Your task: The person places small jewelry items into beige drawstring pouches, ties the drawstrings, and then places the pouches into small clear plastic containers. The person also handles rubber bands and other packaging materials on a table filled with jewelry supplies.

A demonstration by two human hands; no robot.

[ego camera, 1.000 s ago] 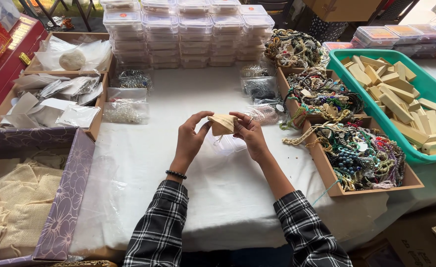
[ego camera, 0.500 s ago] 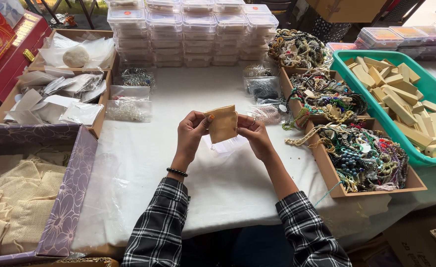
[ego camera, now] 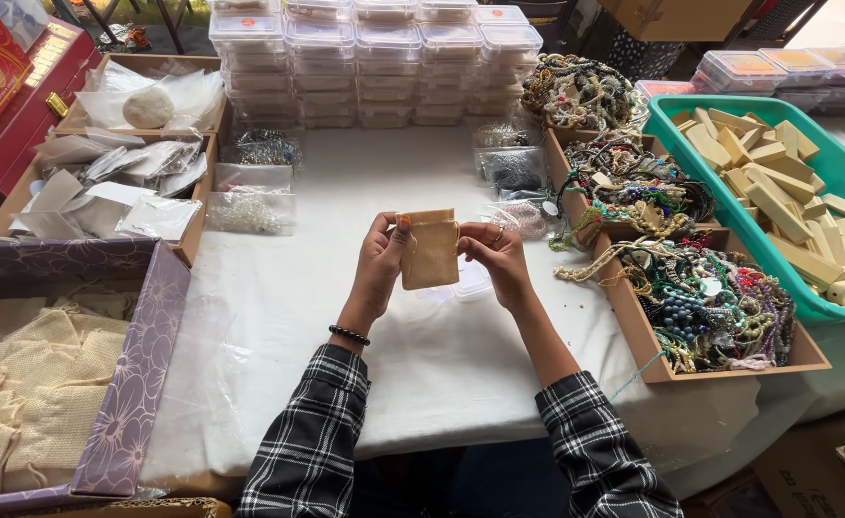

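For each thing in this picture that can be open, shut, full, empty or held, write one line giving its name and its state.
burlap pouch: held upright above the table, top gathered.
left hand: gripping the pouch's left edge.
right hand: pinching the drawstring at the pouch's right.
purple box: open, holding more burlap pouches.
green tray: open, piled with tan blocks.
clear plastic boxes: lidded, stacked.
wooden tray: heaped with beaded bracelets.

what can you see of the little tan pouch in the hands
The pouch is a small flat bag of coarse tan cloth, like burlap, roughly rectangular with a gathered top edge where a thin drawstring runs out at both sides. It looks flat rather than bulging. It is held upright in the air above the white-covered table, its face toward the camera. The left hand grips its left top corner, and the right hand pinches the string at the right.
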